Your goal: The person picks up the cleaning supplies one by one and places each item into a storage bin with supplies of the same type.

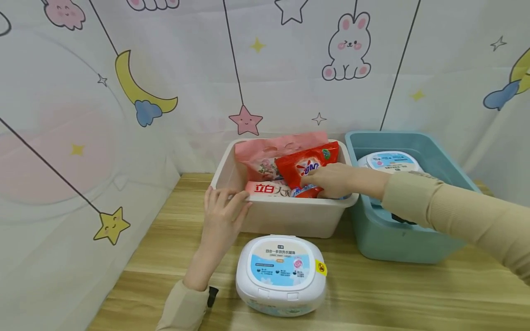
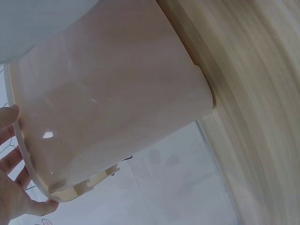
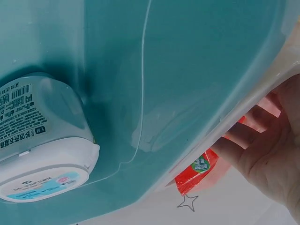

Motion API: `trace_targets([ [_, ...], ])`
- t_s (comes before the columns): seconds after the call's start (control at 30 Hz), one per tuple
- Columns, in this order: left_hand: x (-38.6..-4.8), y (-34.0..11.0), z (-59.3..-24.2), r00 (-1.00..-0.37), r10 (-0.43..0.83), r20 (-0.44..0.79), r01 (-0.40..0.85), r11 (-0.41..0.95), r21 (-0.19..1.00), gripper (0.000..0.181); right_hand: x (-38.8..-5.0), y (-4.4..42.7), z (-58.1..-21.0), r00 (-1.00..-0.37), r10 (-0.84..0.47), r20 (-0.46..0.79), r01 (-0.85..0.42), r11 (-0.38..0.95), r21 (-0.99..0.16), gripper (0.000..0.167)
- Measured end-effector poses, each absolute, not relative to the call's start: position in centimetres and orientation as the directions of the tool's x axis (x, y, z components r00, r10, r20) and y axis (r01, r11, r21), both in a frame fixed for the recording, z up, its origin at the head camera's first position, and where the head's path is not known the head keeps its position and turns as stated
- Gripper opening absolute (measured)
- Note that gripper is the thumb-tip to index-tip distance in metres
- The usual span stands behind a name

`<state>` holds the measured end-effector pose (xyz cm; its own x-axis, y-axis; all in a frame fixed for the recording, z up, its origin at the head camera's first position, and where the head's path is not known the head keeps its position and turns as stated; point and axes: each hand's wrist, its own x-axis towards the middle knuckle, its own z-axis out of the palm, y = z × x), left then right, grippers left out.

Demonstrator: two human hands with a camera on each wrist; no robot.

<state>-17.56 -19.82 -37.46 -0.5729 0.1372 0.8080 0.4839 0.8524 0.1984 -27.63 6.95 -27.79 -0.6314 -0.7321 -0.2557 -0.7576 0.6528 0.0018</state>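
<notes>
Red detergent bag (image 1: 306, 162): the fingers of our right hand (image 1: 333, 180) are touching it inside the cream bin (image 1: 290, 218), though we cannot tell whether they are clamping. Our left hand (image 1: 222, 214) is gripping the bin's front rim, fingers curling over. Farther out, a white laundry-pod box (image 1: 281, 276) is sitting before the bin, and a teal bin (image 1: 397, 248) is standing just beside it.

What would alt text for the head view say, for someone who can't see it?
A person's right hand reaches into a cream bin, touching a red packet among pink packaging, while the left hand holds the bin's rim. A white lidded box stands in front on a wooden table; a similar box sits in the teal bin at right.
</notes>
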Motion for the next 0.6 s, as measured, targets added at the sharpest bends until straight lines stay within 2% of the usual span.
trace_targets([
  [0.23,-17.5,-19.8,-37.4,-0.583,0.135,0.801,0.481,0.852,0.206,0.023,-27.4,7.0,-27.6,-0.645,-0.71,-0.281,-0.738,0.675,-0.011,0.052],
  [0.6,-17.6,-19.8,-37.4,-0.572,0.137,0.809,0.489,0.849,0.202,0.023,-26.9,7.3,-26.1,-0.664,-0.721,-0.197,-0.737,0.676,0.012,0.047],
])
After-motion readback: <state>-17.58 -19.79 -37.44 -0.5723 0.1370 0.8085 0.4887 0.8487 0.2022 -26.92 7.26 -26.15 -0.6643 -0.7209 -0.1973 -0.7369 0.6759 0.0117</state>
